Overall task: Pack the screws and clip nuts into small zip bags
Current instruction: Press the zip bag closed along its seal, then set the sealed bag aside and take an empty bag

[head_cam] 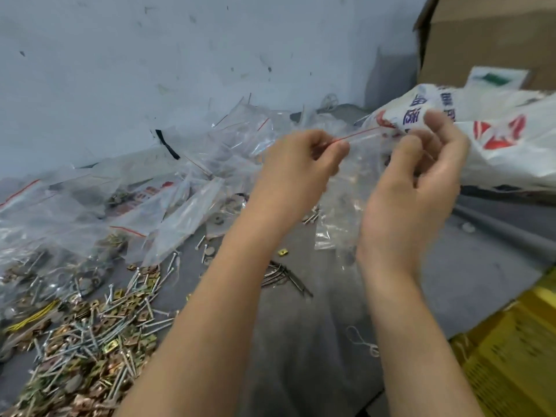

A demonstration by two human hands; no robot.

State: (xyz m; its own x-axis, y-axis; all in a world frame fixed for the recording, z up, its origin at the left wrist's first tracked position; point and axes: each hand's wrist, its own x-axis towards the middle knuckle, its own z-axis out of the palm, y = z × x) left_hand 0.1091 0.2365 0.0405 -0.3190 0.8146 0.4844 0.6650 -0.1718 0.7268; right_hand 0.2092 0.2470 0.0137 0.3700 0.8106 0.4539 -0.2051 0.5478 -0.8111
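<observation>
left hand (301,164) and right hand (421,176) each pinch an end of the red strip on a small zip bag (346,212), which hangs between them. best to press evenly along the strip. screws and clip nuts (96,341) lie heaped near left.

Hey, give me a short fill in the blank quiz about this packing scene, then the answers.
The left hand and right hand pinch the top of a clear zip bag whose seal line is ____.
The pile of screws and clip nuts lies to the person's ____.
The box at top right is made of ____.
The container at bottom right is coloured ____.
Missing words: red, left, cardboard, yellow.
</observation>
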